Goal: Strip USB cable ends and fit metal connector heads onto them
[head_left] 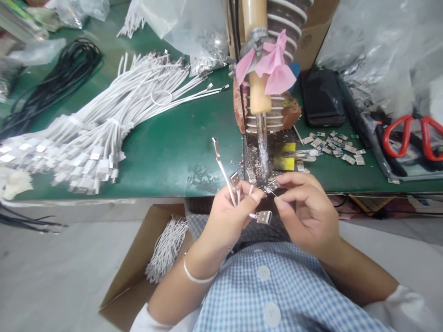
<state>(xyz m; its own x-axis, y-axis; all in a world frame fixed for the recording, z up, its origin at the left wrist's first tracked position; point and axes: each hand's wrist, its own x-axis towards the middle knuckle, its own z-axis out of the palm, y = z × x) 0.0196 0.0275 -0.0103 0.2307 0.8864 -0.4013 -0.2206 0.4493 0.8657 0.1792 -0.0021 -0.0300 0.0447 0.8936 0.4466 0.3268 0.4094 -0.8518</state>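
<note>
My left hand [232, 213] is closed round several white cables [226, 177] whose bare metal USB plugs [264, 217] stick out in different directions. Thumb and fingers of my right hand [308, 212] pinch a thin wire-like piece beside another metal USB plug [272, 186], just right of my left thumb; what exactly the fingertips grip is too small to tell. Right above this plug is the tip of a soldering iron [263, 157] with a wooden handle, fixed upright and tied with pink cloth [275, 69].
White cable bundles [114, 110] and black cables [58, 78] lie left on the green table [166, 152]. To the right are small connectors [334, 143], a black phone [321, 99] and red-handled pliers [398, 136]. Below left, a cardboard box [131, 263] holds white cables.
</note>
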